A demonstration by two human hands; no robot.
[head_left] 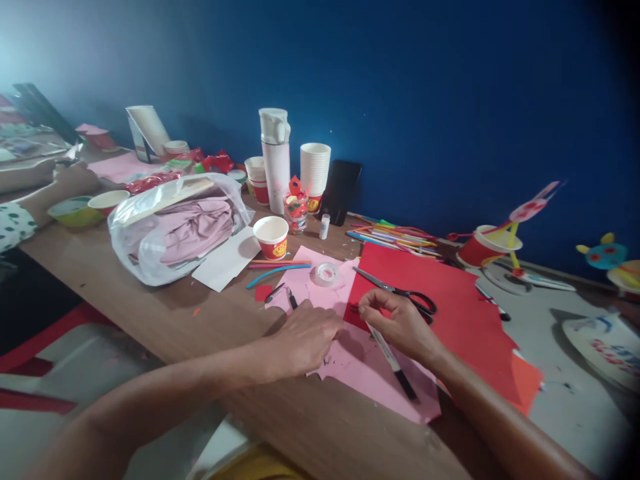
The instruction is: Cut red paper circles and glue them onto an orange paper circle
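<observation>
My left hand (309, 337) rests over the pink paper (360, 360), its fingers curled; whatever they may hold is hidden. To the right, my right hand (400, 323) has thumb and forefinger pinched together above the edge of the red paper (450, 313). Small dark bits show by its fingertips, too small to name. A marker (393, 367) with a black end lies on the pink paper just beneath this hand. Black-handled scissors (400, 291) lie behind it on the red paper. A tape roll (327, 273) and a small dark-handled tool (291, 298) lie beyond my left hand.
A plastic bag (150, 260) holding pink cloth stands at left, near a paper cup (271, 237). Behind are a flask (275, 160), stacked cups (315, 170), a phone (341, 192) and pipe cleaners (395, 237). At far left, another person's hands (73, 177) work. A decorated cup (483, 247) stands right.
</observation>
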